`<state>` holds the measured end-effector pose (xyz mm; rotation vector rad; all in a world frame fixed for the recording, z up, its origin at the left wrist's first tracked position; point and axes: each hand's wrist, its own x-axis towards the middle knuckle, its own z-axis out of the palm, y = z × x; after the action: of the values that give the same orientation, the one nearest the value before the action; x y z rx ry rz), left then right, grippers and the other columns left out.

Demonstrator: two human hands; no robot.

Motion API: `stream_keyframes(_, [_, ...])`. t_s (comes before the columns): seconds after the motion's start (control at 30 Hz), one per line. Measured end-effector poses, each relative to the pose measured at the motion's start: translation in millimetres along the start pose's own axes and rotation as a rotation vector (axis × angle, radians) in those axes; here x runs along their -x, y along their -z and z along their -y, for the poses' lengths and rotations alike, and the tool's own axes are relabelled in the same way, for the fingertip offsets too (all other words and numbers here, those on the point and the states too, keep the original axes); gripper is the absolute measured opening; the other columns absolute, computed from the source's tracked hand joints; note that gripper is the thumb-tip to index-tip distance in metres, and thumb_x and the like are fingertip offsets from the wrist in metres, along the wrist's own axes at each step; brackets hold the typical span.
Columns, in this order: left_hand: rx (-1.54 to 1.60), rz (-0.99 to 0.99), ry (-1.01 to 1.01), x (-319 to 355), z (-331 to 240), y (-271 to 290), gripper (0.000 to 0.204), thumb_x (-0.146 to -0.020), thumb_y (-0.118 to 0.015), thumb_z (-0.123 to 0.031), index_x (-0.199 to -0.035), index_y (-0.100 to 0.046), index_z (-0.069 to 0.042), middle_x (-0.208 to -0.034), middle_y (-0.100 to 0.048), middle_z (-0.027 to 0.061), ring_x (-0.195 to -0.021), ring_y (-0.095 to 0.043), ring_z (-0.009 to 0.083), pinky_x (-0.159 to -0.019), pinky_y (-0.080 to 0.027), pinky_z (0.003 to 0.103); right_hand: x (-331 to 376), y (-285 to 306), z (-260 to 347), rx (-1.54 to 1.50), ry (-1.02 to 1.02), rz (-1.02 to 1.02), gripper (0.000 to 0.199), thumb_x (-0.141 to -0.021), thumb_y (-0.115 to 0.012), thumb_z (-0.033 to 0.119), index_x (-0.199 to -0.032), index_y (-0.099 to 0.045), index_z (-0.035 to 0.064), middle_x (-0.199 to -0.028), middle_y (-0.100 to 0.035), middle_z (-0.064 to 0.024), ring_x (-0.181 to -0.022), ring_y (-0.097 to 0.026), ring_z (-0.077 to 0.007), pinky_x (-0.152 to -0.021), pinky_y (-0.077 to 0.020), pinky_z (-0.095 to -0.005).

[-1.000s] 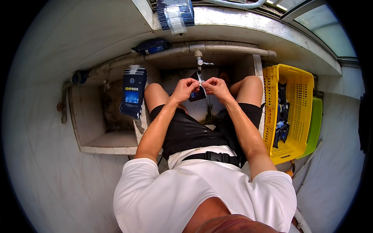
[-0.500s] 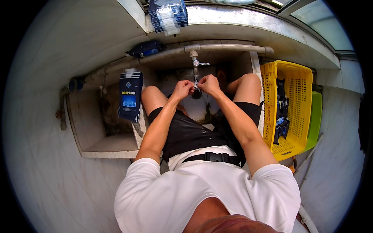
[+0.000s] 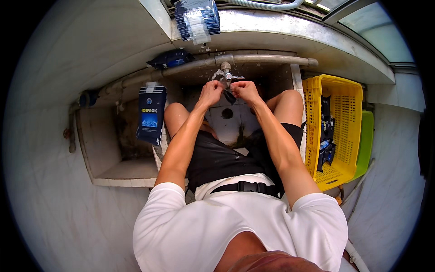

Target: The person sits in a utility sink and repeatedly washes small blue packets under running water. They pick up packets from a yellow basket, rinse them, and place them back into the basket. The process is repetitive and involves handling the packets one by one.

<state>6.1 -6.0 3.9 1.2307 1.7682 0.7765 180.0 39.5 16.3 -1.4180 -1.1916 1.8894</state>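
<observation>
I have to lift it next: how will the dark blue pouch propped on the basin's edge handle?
The dark blue flat pouch looks floppy, since it drapes over the concrete basin's edge. Probably light, being flat. Its film looks glossy, so likely slippery.

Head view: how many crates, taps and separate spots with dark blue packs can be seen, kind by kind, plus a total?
Crates: 2, yellow crate and green crate
Taps: 1, tap just above both hands
Dark blue pack spots: 5, pack stack, pack on pipe, standing pack, packs in crate, pack in hands
Total: 8
</observation>
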Motion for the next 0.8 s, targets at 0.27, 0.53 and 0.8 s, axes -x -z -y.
stream_keyframes(0.27, [0.414, 0.118, 0.186, -1, -1, -1, 0.017, -0.086, -0.057, -0.016, -0.074, -0.06, -0.004, -0.064, -0.056, 0.0005, -0.053, -0.049, 0.0079, -0.049, -0.04, 0.024, 22, -19, -4, 0.783, 0.292, -0.212, 0.034, -0.073, -0.072, 0.03, -0.094, -0.07, 0.0027, -0.077, -0.067, -0.018, -0.073, -0.067, -0.0291, -0.068, -0.0507, -0.0384])
stream_keyframes(0.53, [0.5, -0.291, -0.009, -25, 25, -36, 0.028, -0.086, -0.058, -0.024, -0.092, -0.065, 0.003, -0.085, -0.067, 0.0118, -0.081, -0.062, 0.0184, -0.073, -0.047, 0.03, 32, -17, 0, 0.912, 0.496, -0.288, 0.019, -0.077, -0.067, 0.022, -0.082, -0.071, 0.0041, -0.071, -0.064, -0.0199, -0.068, -0.064, -0.0372, -0.063, -0.0505, -0.0421])
stream_keyframes(0.8, [0.346, -0.24, 0.159, -50, 74, -72, 0.072, -0.095, -0.026, -0.054, -0.114, -0.057, 0.008, -0.117, -0.057, 0.0307, -0.118, -0.047, 0.0451, -0.099, -0.035, 0.039, 28, -25, -1, 0.845, 0.536, -0.273, 0.019, -0.079, -0.064, 0.021, -0.081, -0.07, 0.0032, -0.07, -0.063, -0.0208, -0.067, -0.064, -0.0364, -0.062, -0.05, -0.041])
